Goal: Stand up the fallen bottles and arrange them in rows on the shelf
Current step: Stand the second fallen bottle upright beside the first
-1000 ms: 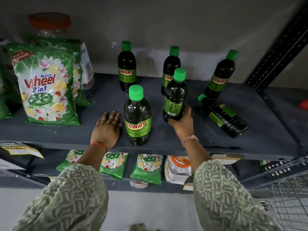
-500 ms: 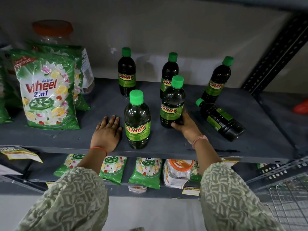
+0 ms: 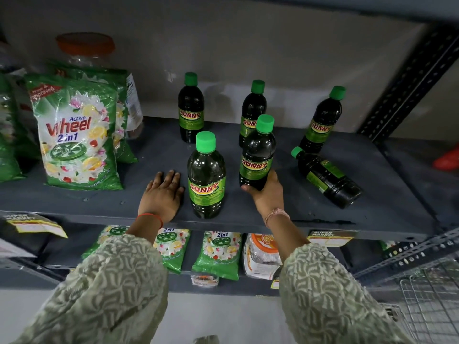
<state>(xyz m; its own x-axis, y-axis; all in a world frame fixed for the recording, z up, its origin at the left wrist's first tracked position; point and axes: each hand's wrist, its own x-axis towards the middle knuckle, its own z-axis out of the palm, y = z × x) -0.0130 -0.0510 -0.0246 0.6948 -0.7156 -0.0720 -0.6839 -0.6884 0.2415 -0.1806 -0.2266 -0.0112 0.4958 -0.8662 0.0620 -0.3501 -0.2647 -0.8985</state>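
On the shelf (image 3: 372,214), the right hand (image 3: 267,194) holds an upright bottle (image 3: 257,155) by its base in a closed grip.

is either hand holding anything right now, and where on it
The right hand grips an upright Sunny bottle around its base. The left hand lies flat on the shelf, holding nothing.

dim even light, wide-angle edge warp, blurry sleeves
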